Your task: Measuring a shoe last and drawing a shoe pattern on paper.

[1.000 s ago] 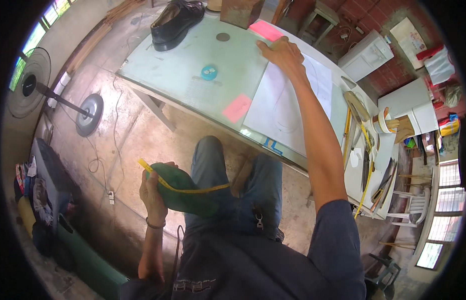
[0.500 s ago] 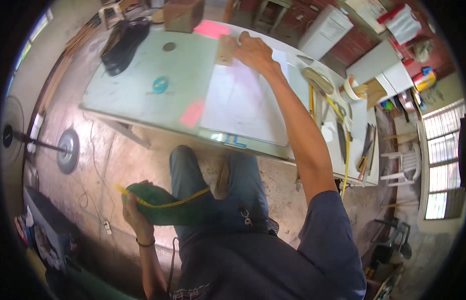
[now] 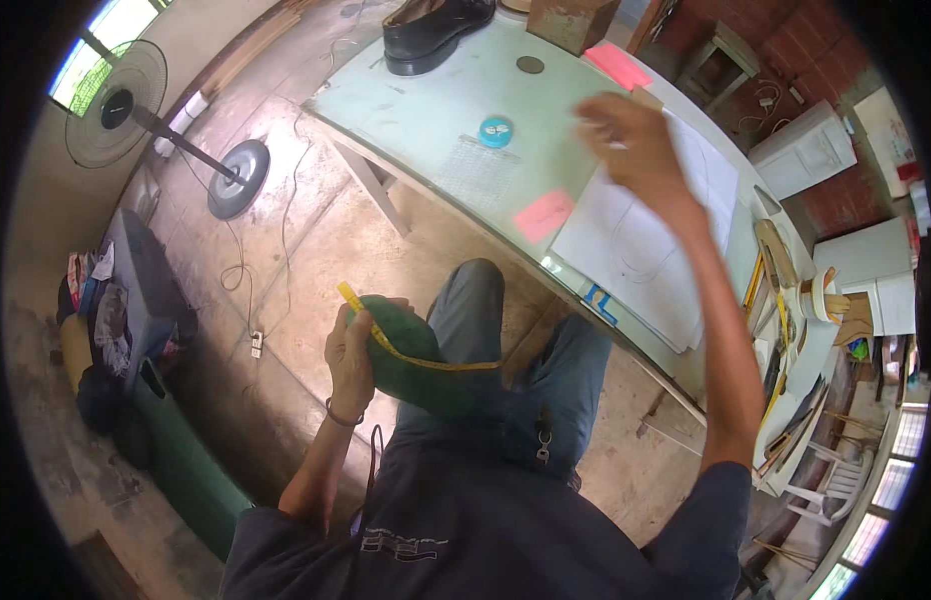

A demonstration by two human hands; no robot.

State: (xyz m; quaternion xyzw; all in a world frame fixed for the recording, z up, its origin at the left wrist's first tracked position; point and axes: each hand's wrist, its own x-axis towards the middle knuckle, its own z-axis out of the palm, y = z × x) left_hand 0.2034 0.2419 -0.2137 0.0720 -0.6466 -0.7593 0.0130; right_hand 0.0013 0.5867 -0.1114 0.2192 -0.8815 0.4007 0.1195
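Observation:
My left hand [image 3: 350,366] grips a green shoe last [image 3: 416,335] at my lap, the thumb pressing a yellow tape measure [image 3: 461,366] near its end. The tape runs along the last toward my thigh. My right hand [image 3: 636,150] hangs over the table, smeared by motion; whether its curled fingers hold anything I cannot make out. Beneath that arm lie white paper sheets [image 3: 626,245] with curved pencil outlines. A pink slip [image 3: 543,215] lies left of them, and a brown card [image 3: 647,97] shows partly behind the hand.
On the glass-topped table [image 3: 426,115] are a black shoe [image 3: 436,40], a blue round container [image 3: 496,132], a dark disc [image 3: 530,65] and a brown box [image 3: 561,22]. Tools and a white tub [image 3: 818,300] crowd the right end. A fan [image 3: 116,108] stands left.
My right hand has pulled back from the brown card, toward the left and nearer. The view has swung left, shifting the scene rightward. My left hand still holds the last and tape.

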